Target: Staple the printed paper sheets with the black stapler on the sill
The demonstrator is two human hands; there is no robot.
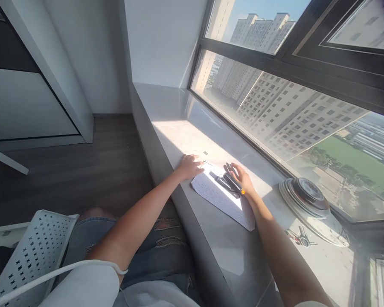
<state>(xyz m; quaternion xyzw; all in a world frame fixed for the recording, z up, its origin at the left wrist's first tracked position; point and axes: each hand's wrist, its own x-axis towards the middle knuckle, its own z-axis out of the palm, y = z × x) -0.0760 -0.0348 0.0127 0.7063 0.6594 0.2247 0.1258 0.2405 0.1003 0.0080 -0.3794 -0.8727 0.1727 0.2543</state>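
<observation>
A sheet of white paper with rows of writing (216,195) lies on the windowsill, partly in bright sun. My left hand (191,166) rests at its upper left corner, fingers stretched out and slightly apart. On the paper is a black stapler-like thing (233,182) with an orange end, casting a dark shadow to its left. My right hand (242,175) is right beside it on the window side. Its fingers are curved and apart, the thumb close to the black thing's far end; whether they touch, I cannot tell. A small dark scrap (205,152) lies beyond the paper.
To the right on the sill (217,238) sit a stack of round plate-like discs (310,192) and a small metal tool (303,239). A window (275,106) runs along the right side. A white perforated basket (35,251) stands at the lower left, near a white cable (60,270).
</observation>
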